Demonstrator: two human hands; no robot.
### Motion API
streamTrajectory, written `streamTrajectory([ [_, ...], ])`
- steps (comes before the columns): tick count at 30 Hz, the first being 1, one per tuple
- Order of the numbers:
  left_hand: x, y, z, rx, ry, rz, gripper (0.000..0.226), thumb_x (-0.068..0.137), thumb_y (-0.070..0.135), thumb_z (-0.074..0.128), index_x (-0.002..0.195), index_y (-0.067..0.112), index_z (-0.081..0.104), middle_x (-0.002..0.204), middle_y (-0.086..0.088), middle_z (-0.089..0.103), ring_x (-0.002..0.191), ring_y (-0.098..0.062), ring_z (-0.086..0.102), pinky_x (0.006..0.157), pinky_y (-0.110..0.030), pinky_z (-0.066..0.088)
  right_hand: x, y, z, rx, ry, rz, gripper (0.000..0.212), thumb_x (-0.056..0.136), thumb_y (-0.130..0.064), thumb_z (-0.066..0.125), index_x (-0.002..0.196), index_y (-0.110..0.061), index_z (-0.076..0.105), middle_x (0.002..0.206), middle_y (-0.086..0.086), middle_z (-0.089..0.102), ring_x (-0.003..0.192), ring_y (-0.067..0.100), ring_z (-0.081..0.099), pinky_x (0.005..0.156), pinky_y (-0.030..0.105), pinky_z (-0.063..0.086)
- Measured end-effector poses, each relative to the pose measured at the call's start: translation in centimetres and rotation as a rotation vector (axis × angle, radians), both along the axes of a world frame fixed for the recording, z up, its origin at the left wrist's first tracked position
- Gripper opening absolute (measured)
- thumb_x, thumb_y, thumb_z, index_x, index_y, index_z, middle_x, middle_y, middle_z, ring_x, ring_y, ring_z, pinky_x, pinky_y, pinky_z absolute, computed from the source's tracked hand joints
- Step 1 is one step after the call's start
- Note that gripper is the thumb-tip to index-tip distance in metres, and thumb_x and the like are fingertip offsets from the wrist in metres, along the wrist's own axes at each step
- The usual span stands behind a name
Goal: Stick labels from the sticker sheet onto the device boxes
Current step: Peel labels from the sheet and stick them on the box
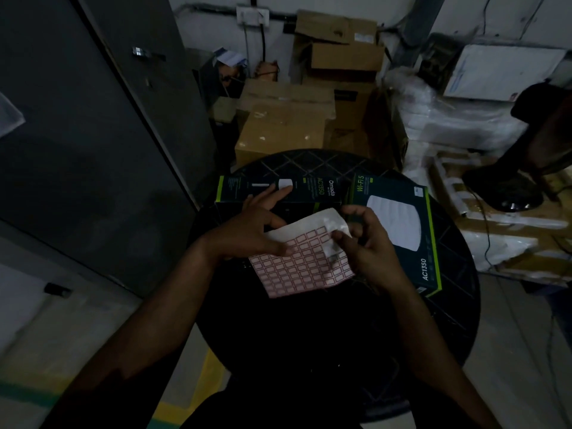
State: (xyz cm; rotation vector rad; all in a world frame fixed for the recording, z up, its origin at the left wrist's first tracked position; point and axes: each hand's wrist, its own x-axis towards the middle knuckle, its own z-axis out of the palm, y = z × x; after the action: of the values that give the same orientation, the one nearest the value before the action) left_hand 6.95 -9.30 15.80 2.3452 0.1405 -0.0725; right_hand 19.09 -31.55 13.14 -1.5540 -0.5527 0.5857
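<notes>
A sticker sheet (297, 267) with rows of red-bordered labels sits in the middle of a round black table (325, 335). My left hand (250, 230) presses on its left edge, fingers spread. My right hand (368, 243) pinches the sheet at its right edge, where the backing is curled up and several labels are gone. Two dark device boxes lie beyond: one marked Omada AC1350 (278, 188) at the far left, standing on its side, and a flat one (402, 224) with a white round device pictured, to the right under my right hand.
Brown cardboard cartons (284, 119) are stacked behind the table. White wrapped packages (458, 125) pile up at the right, with a black fan-like stand (507, 187) on them. A grey metal cabinet (93, 134) fills the left. The room is dim.
</notes>
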Motion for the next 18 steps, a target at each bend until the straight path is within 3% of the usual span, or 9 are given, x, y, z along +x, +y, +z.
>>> streamTrajectory([
  [3,0.2,-0.1,0.1,-0.019,0.011,0.031,0.022,0.082,0.033,0.077,0.103,0.025,0.077,0.164,0.018,0.002,0.149,-0.001,-0.013,0.117,-0.039,-0.018,0.0,-0.2,0.0,0.06,0.002,-0.035,0.031,0.095,-0.005,0.063,0.117,-0.022,0.051,0.097,0.014,0.072,0.092,0.033,0.072,0.07,0.042,0.059],
  [5,0.3,-0.3,0.3,-0.024,0.007,0.035,0.019,0.082,0.034,0.077,0.101,0.03,0.075,0.164,0.016,0.004,0.149,-0.003,-0.013,0.117,-0.041,-0.018,-0.1,-0.2,-0.1,0.066,-0.098,-0.032,0.026,0.094,-0.005,0.064,0.107,-0.024,0.053,0.094,0.017,0.065,0.092,0.037,0.068,0.07,0.048,0.059],
  [7,0.4,-0.5,0.5,-0.033,0.003,0.05,0.018,0.081,0.036,0.077,0.098,0.035,0.073,0.165,0.015,0.005,0.15,-0.004,-0.012,0.116,-0.041,-0.019,-0.5,0.0,-0.2,0.033,-0.182,-0.013,0.02,0.093,-0.006,0.065,0.098,-0.024,0.057,0.097,0.009,0.063,0.094,0.036,0.066,0.072,0.052,0.06],
  [12,0.7,-0.5,0.2,-0.013,-0.003,0.078,0.023,0.08,0.034,0.079,0.099,0.021,0.078,0.164,0.016,0.007,0.15,-0.005,-0.01,0.117,-0.044,-0.018,-1.9,1.1,-0.4,-0.029,-0.243,-0.022,0.011,0.093,-0.01,0.067,0.096,-0.021,0.069,0.094,-0.011,0.069,0.083,0.017,0.067,0.067,0.038,0.059],
  [16,0.5,-0.3,-0.1,-0.025,-0.043,0.068,0.019,0.082,0.03,0.077,0.099,0.024,0.078,0.158,0.021,0.012,0.151,-0.008,-0.007,0.118,-0.046,-0.016,-2.6,1.9,-0.4,-0.063,-0.172,-0.002,0.015,0.092,-0.013,0.068,0.103,-0.022,0.073,0.108,-0.011,0.07,0.1,0.006,0.068,0.079,0.025,0.059],
  [18,0.5,-0.3,-0.1,-0.029,-0.057,0.068,0.019,0.083,0.03,0.076,0.101,0.025,0.077,0.159,0.021,0.013,0.151,-0.009,-0.006,0.117,-0.046,-0.016,-2.8,2.1,-0.3,-0.075,-0.311,-0.002,0.017,0.091,-0.016,0.07,0.107,-0.022,0.073,0.114,-0.017,0.063,0.105,-0.005,0.063,0.081,0.015,0.054],
])
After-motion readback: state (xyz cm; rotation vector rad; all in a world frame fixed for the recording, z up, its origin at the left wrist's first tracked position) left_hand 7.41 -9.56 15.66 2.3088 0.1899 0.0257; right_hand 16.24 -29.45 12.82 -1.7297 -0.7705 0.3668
